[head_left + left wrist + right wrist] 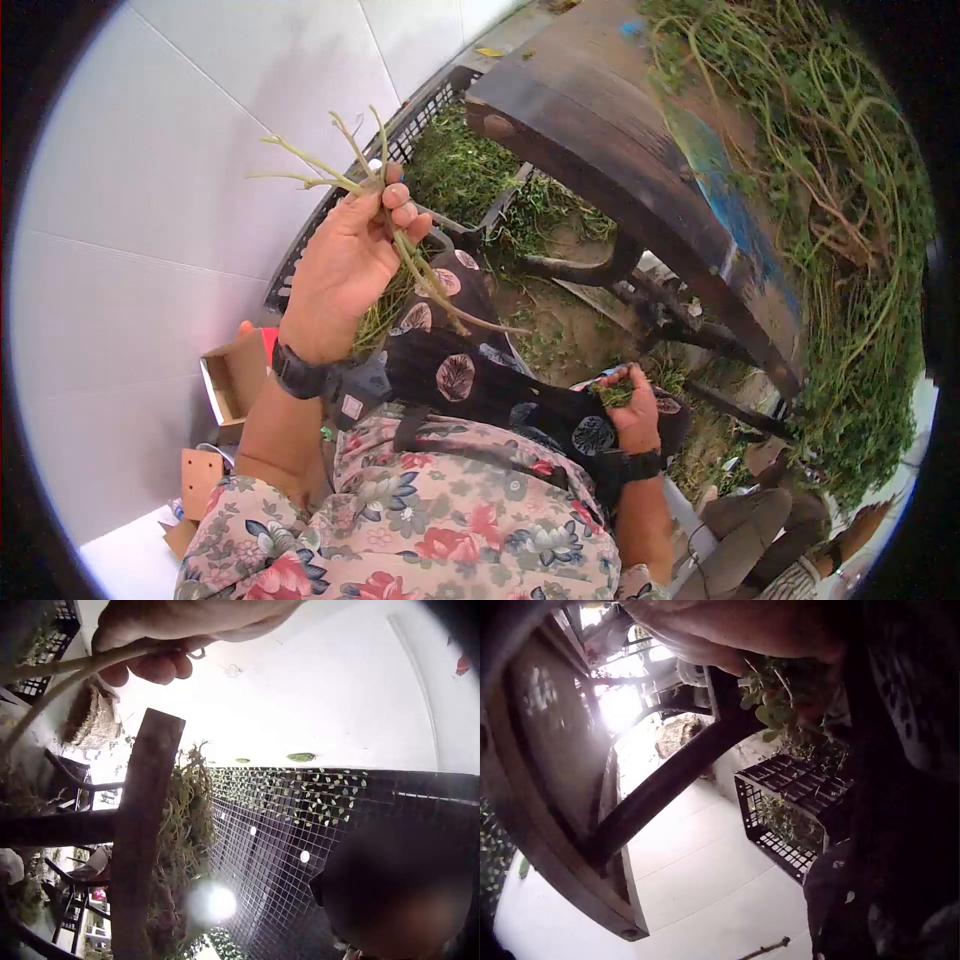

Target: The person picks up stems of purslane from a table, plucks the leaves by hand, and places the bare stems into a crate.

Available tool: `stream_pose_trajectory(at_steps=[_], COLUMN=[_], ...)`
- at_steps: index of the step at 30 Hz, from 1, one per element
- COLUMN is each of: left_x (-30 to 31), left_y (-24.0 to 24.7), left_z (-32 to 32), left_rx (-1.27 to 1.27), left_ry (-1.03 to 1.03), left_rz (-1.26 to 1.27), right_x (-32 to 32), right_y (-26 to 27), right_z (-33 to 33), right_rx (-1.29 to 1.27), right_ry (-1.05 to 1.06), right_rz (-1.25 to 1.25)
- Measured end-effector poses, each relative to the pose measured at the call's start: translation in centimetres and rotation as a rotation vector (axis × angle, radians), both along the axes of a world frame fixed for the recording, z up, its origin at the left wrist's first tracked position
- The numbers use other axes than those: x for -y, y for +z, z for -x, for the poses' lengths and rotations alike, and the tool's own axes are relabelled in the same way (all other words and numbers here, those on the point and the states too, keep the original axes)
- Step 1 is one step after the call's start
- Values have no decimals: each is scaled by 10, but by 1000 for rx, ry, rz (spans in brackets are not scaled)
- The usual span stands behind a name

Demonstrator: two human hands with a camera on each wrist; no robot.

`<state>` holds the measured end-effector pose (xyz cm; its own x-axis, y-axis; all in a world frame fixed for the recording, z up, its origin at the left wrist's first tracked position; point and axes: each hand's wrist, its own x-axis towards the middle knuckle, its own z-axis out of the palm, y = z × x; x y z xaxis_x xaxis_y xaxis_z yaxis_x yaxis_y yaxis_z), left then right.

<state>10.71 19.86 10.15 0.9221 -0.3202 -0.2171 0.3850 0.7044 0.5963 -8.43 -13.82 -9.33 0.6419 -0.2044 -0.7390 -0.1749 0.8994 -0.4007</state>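
A floral shirt (450, 520) fills the bottom centre. Upper left, the left hand (352, 250) pinches green stems (424, 283); lower right, the right hand (638, 415) grips leafy sprigs (614, 394).

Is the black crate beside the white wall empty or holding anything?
Not empty: in the head view, leafy greens lie inside the black crate. How full it is, I cannot tell.

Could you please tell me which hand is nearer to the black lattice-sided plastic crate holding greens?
Left: in the head view, the left hand is raised in front of the crate, while the right hand is farther off, to its right.
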Motion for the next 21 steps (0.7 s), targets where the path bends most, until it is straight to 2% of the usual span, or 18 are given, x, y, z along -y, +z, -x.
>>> stream_pose_trajectory(at_steps=[4,7,10,12,13,15,18,20,21], left_x=[-14,-20,-24,-23,-23,-23,-11,5,11], left_y=[-9,-8,-17,-20,-21,-21,-23,-24,-26], left_z=[-5,-2,-1,-3,-1,-4,-12,-15,-16], left_rx=[-19,-53,-50,-61,-72,-69,-52,-82,-94], left_ry=[-43,32,44,55,65,76,38,70,81], left_rz=[87,11,0,25,33,13,74,36,22], right_x=[-7,-14,-26,-39,-44,-55,-64,-68,-70], right_y=[-4,-2,-9,1,11,32,77,111,126], right_z=[-17,-31,-64,-122,-147,-172,-173,-156,-147], right_rx=[-132,-159,23,85,278,420,377,474,501], right_ry=[66,127,302,194,363,548,634,721,757], right_rz=[79,120,184,-117,318,793,861,817,917])
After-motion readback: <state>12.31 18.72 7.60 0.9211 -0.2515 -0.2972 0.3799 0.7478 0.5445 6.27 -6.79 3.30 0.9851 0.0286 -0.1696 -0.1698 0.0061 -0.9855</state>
